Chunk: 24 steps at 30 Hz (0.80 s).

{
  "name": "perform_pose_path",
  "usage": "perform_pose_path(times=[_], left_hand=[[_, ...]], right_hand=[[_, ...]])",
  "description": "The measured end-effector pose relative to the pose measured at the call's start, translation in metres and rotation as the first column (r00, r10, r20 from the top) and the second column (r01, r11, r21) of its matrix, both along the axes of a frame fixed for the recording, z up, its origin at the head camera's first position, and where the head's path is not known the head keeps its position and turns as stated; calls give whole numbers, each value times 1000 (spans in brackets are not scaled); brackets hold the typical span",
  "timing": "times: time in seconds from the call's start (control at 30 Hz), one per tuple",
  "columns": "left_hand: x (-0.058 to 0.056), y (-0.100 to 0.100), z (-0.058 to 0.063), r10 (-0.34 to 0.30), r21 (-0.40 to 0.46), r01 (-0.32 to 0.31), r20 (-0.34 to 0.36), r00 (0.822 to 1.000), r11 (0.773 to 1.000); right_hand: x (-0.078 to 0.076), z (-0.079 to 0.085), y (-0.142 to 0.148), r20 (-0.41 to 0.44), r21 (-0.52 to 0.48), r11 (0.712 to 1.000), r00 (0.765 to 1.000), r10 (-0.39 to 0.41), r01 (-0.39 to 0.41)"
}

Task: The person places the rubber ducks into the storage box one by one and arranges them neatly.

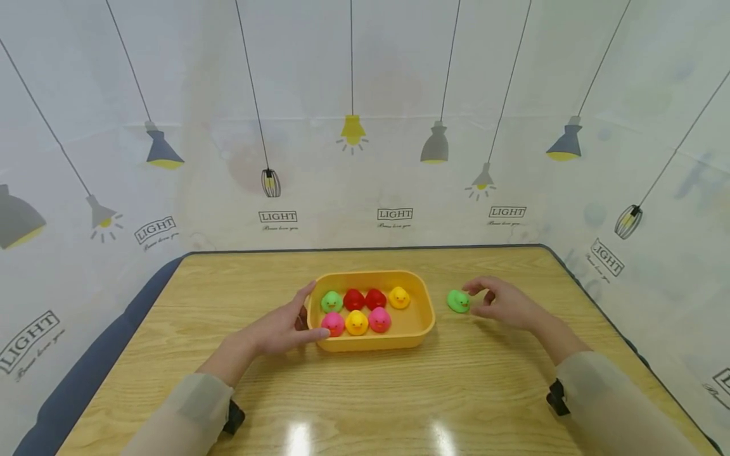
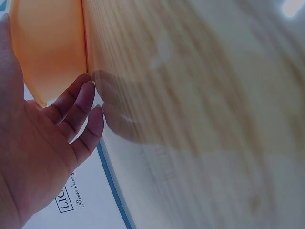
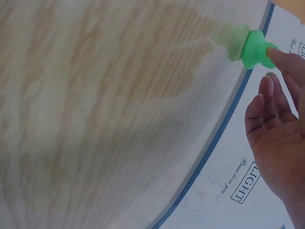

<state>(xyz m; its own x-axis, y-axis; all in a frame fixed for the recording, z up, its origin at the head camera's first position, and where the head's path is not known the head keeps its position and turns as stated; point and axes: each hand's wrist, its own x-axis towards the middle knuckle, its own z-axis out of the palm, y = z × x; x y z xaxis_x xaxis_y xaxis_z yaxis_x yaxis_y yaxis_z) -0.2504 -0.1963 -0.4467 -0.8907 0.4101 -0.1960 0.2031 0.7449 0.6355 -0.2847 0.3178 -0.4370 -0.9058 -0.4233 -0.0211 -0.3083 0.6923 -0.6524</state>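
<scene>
A yellow-orange plastic basket [image 1: 365, 344] sits on the table with several small rubber ducks in it: a green one [image 1: 331, 302], two red, two yellow and two pink. My left hand [image 1: 279, 326] holds the basket's left end, thumb across the front rim and forefinger at the back corner. In the left wrist view, the other fingers of this left hand [image 2: 62, 129] bend loosely beside the basket's outer wall [image 2: 47, 47]. Right of the basket another green rubber duck [image 1: 458, 301] stands on the table. My right hand [image 1: 504, 304] is beside it, thumb and forefinger apart near its beak.
The wooden table [image 1: 365, 392] has a dark edge strip along the back. Behind it and at both sides hangs a pale cloth [image 1: 319, 76] printed with lamps. Dark wrist pieces [image 1: 559, 398] are on both sleeves.
</scene>
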Motion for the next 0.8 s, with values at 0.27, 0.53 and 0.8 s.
perform_pose_path(times=[0.27,0.53,0.8], left_hand=[[0,1,-1,2,-7,-2,4,1000,1000],[0,1,0,7,-9,-7,13,1000,1000],[1,1,1,10,-4,-10,24,1000,1000]], right_hand=[[-5,-4,-7,22,7,999,999,-34,34],[-8,-8,-9,22,-6,999,999,-33,33],[-10,-11,-10,19,-16,999,999,-42,43]])
